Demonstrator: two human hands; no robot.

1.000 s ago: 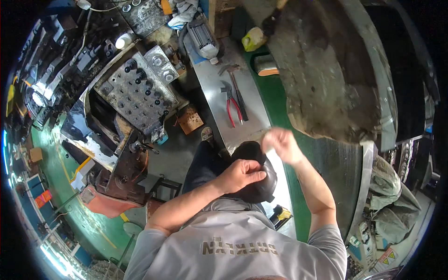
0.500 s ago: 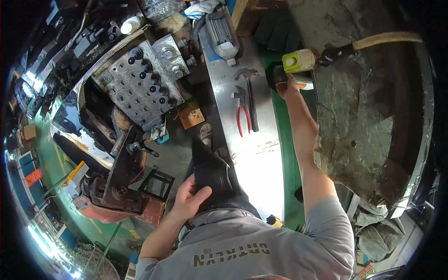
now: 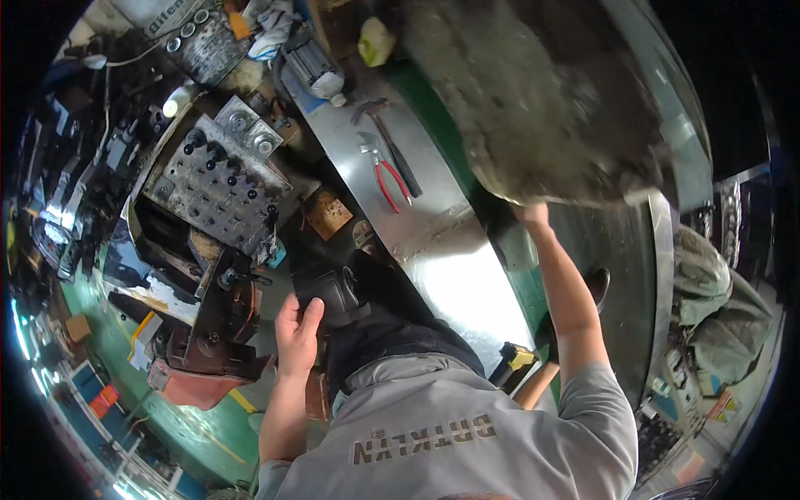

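Observation:
My left hand (image 3: 297,337) is at the lower left of a black leather-like piece (image 3: 329,293) over my lap, thumb raised beside it. Whether its fingers grip the piece is not clear. My right hand (image 3: 533,215) holds the near edge of a large, stiff grey-brown sheet (image 3: 533,108), fingertips hidden at that edge. Motion blurs the sheet, and a dark flat surface (image 3: 596,267) shows below it. A pale grey-green rounded thing (image 3: 518,247) lies just under my right hand. On the metal bench (image 3: 433,217), a claw hammer (image 3: 392,146) lies beside red-handled pliers (image 3: 383,179).
A grey motor (image 3: 312,71) stands at the bench's far end, near a yellow-green container (image 3: 377,42). A machine panel with black knobs (image 3: 212,179) fills the left. Near the bench's close end, a yellow-black tool (image 3: 514,362) lies by a bare limb. Grey-green covers (image 3: 708,308) hang at right.
The view has turned. The sheet's near edge has swung up, uncovering the dark surface, and my right hand has come from the pale thing to that edge. My left hand has shifted left.

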